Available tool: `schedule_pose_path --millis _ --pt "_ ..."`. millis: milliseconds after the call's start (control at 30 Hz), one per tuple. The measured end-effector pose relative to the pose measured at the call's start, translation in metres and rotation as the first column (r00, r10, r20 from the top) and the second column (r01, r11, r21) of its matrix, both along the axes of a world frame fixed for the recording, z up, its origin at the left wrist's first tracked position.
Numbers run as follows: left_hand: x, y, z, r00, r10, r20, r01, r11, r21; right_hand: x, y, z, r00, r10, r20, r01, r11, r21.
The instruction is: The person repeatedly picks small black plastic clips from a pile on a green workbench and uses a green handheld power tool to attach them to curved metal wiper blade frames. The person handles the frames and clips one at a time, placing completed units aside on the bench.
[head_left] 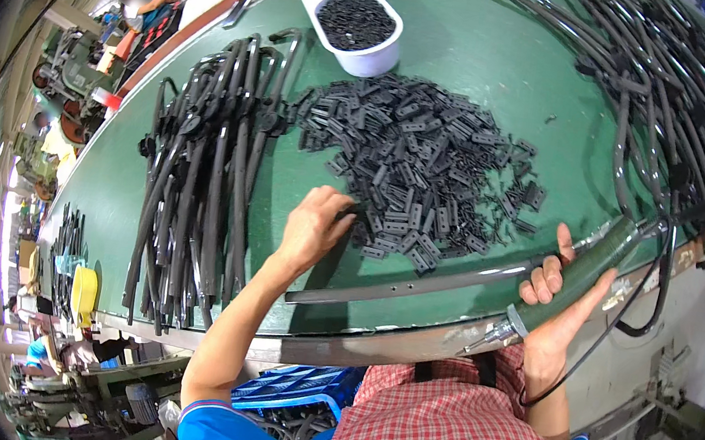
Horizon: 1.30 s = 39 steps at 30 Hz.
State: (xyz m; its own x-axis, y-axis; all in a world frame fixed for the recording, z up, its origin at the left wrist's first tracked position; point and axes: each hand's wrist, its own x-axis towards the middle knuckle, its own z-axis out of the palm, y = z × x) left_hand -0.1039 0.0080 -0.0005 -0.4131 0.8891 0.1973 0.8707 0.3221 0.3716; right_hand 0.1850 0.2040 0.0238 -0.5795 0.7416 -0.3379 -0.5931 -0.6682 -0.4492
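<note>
My left hand point(313, 226) is closed at the left edge of a heap of small black plastic pieces point(414, 161). A dark piece shows at its fingertips, partly hidden by them. On the right, my right hand point(552, 291) is wrapped round a green corded screwdriver point(582, 268), its metal tip pointing down and left past the table edge. A long dark metal bar point(402, 286) with small holes lies along the front of the table, its right end behind the screwdriver and my right hand.
A white tub point(367, 63) of small black parts stands behind the heap. Bent black tubes point(198, 173) lie bundled at left; more tubes point(654, 91) crowd the right. Below the green table point(483, 41) is a blue crate point(299, 388). People sit farther back left.
</note>
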Motion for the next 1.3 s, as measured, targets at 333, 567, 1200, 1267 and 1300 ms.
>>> schedule_pose_path --millis 333,567,1200,1267,1300 --pt "0.104 -0.002 0.075 0.957 -0.161 0.24 0.162 0.987 0.017 0.005 0.005 -0.008 0.999 0.036 -0.035 -0.034 0.998 0.054" --pt "0.11 -0.022 0.002 0.925 -0.136 0.355 0.086 0.984 0.154 -0.001 -0.004 -0.007 0.998 0.064 -0.013 -0.063 0.995 0.078" --pt "0.105 -0.023 -0.012 0.912 -0.201 0.358 0.114 0.961 0.25 -0.076 -0.059 0.063 0.917 0.395 -0.048 -0.135 0.422 0.897" --pt "0.103 -0.024 -0.012 0.906 -0.197 0.374 0.106 0.962 0.251 -0.082 -0.062 0.058 0.902 0.429 -0.041 -0.147 0.396 0.906" --pt "0.103 -0.024 -0.013 0.907 -0.197 0.373 0.103 0.961 0.257 -0.084 -0.064 0.056 0.9 0.434 -0.039 -0.153 0.397 0.905"
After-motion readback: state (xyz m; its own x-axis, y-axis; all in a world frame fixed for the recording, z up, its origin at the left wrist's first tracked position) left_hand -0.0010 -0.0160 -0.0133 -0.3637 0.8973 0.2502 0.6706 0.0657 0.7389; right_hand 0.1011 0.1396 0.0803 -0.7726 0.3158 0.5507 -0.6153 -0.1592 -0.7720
